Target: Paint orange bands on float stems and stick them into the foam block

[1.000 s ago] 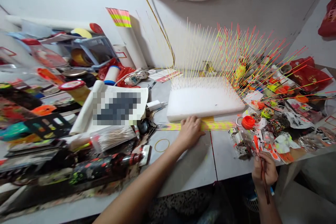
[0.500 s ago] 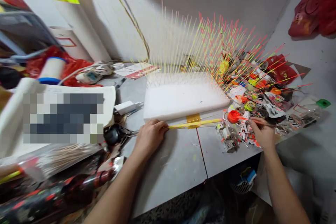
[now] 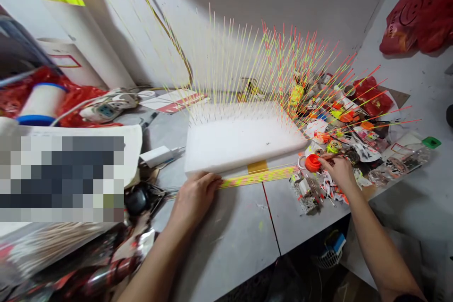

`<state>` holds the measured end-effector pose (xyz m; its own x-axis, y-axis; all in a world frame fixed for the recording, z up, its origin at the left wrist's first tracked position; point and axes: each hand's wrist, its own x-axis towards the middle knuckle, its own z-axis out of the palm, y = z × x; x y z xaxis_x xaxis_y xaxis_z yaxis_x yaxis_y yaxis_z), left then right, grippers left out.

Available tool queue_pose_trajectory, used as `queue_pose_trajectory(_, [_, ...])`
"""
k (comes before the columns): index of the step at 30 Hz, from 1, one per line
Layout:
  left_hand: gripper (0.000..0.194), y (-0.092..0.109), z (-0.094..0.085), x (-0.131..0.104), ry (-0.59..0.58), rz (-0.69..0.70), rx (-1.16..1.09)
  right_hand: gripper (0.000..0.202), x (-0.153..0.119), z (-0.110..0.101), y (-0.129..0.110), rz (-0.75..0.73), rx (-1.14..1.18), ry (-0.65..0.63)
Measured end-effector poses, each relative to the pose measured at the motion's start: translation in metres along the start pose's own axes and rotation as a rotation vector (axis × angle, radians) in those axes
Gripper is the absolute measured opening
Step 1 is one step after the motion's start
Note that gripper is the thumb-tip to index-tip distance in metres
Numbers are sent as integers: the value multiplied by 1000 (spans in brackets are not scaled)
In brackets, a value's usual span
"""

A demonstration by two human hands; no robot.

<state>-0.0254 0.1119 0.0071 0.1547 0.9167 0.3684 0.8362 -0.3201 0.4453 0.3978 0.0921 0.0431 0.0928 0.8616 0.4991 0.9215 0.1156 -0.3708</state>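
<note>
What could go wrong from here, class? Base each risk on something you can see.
1. The right hand is at the small orange container, so a slip might knock it over.
2. The left hand rests at one end of the flat row of thin rods; a shift could disarrange them.
3. Bumping the white foam block might shake its standing rods.

At your two o'clock, the hanging red bag (image 3: 401,28) carries a printed smiley face (image 3: 411,11), and you can read "DAY" at its lower left; the lettering higher up is unclear. Toward ten o'clock you have a red-bordered label (image 3: 66,60) on a short white tube (image 3: 82,70) and, closer in, a red-and-white card (image 3: 171,102), both too blurred for you to read.
</note>
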Motion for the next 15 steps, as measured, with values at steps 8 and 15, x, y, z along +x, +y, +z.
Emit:
queue_pose_trajectory(8, [34,4,1,1,39,60,-5,50,-13,-18,-6,-63,-25,28])
queue_pose_trajectory(15, [35,7,2,1,23,80,1,41,-21,-34,-10,-94,-5,44])
